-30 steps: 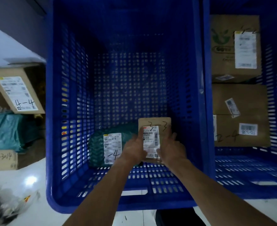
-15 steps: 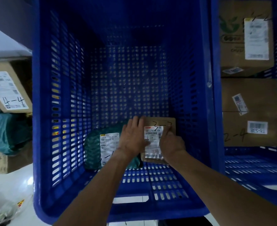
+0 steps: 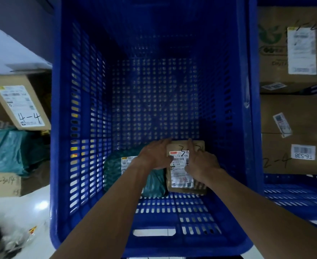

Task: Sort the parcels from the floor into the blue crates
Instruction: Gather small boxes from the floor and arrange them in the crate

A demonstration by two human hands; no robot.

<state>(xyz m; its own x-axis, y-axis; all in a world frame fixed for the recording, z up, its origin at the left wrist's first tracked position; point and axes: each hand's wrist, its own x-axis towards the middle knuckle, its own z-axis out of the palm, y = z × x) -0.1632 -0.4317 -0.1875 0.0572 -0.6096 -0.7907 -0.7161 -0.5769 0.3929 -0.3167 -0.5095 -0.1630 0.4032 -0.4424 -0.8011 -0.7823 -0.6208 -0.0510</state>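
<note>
Item: brown parcel marked 3-3, label up, lying flat on the floor of the blue crate at its near side, touching the green parcel to its left. A second ago both hands gripped its lower corners. Left hand: fingers straight and close together, laid over the brown parcel's upper left edge, thumb on the label, shifted right from the green parcel. Right hand: forefinger stretched along the top face, other fingers loosely bent on it — gripping nothing.
</note>
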